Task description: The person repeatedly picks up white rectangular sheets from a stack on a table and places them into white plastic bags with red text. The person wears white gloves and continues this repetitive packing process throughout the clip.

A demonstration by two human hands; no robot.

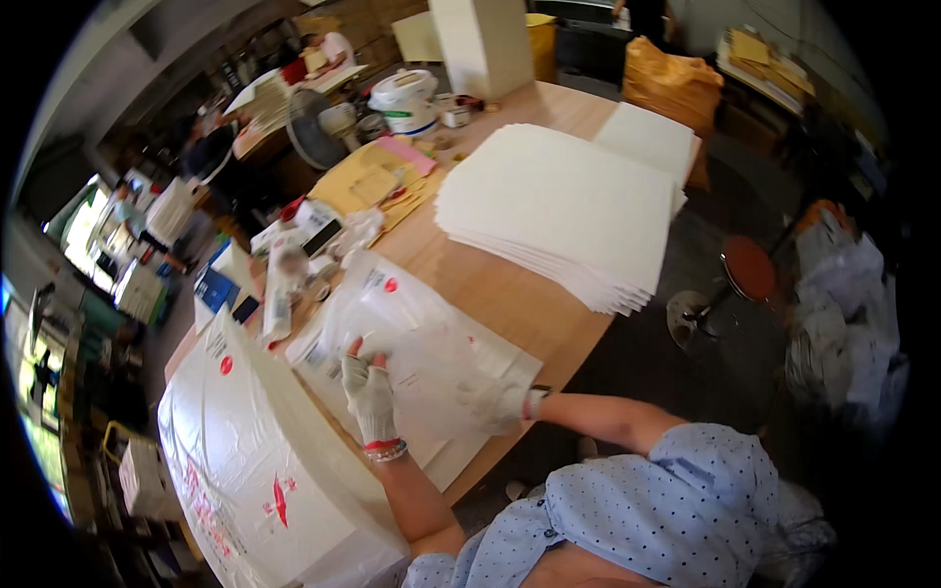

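Clear plastic bag [412, 338]: lying flat on the near part of the worktop [510, 294], with a white sheet showing through it and small red marks near its far left corner.
Left hand [370, 392]: gloved, resting palm down on the near left part of the bag, fingers spread and grasping nothing.
Right hand [500, 402]: gloved, lying at the bag's near right edge; the blur is hiding whether its grip is pinching the plastic, so I cannot tell.
Bag stack [255, 470]: a thick pile of clear bags with red print sitting just left of the hands, nearer the worktop's left end.
White sheet stack [564, 211]: a tall pile of white sheets lying farther off to the right, well apart from the bag.
Yellow envelopes [377, 181]: lying far left of the sheets.
White bucket [407, 98]: standing beyond the envelopes at the far end.
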